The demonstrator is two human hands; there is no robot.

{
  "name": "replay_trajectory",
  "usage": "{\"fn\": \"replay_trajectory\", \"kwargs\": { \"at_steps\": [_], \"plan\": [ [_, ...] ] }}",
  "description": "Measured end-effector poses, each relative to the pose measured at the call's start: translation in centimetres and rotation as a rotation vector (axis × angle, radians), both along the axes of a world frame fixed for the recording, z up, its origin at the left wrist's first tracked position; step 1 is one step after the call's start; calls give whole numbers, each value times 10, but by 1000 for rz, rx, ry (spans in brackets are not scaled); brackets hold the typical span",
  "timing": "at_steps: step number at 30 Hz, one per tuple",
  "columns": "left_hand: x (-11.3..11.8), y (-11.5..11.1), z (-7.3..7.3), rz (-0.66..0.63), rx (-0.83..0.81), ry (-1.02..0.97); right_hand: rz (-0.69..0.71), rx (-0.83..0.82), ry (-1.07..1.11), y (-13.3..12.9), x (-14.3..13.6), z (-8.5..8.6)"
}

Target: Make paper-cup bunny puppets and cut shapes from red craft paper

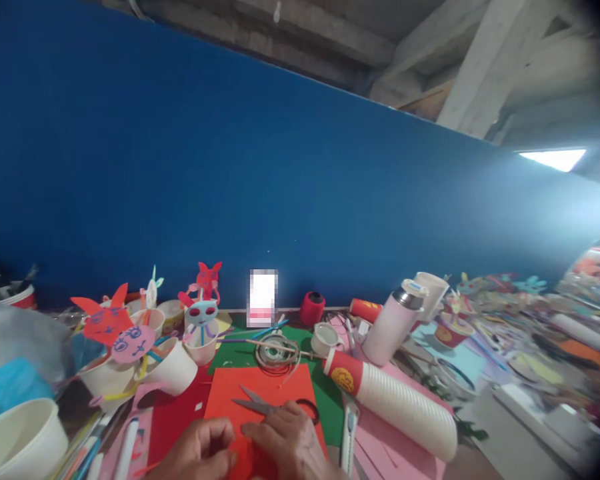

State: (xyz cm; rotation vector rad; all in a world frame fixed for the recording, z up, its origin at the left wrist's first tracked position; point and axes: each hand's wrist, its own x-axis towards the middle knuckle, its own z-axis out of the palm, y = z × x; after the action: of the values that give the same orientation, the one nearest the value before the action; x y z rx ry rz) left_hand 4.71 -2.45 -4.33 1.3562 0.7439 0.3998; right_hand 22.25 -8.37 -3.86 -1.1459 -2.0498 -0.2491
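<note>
Probably light and easily creased, orange paper [290, 385] is best held by edges (scissors [258, 406] on top). Left hand [203, 448] half-curled, right hand [294, 437] loosely bent; any hold can't be told.

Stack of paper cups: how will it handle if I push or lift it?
Lying on its side, the stack of paper cups may roll if pushed sideways. Its closely packed rims suggest thin walls, so it is probably light for its size. No band shows, so lifting one end might pull cups apart.
</note>
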Motion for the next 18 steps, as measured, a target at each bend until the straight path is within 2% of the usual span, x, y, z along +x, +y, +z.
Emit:
{"fn": "replay_trajectory", "kwargs": {
  "at_steps": [3, 5, 9, 13, 18],
  "plan": [
    [1, 2, 7, 46, 24, 9, -44, -240, 112, -3, 11, 13],
    [1, 4, 12, 67, 40, 10, -136, -335, 206, 5, 21, 23],
    [-1, 7, 20, 90, 46, 17, -364, -344, 394, 54, 43, 37],
    [-3, 8, 21, 110, 27, 19, -648, -316, 412, 115, 56, 34],
    [-4, 11, 18, 106, 9, 4, -740, -373, 411, 158, 60, 21]
  ]
}}
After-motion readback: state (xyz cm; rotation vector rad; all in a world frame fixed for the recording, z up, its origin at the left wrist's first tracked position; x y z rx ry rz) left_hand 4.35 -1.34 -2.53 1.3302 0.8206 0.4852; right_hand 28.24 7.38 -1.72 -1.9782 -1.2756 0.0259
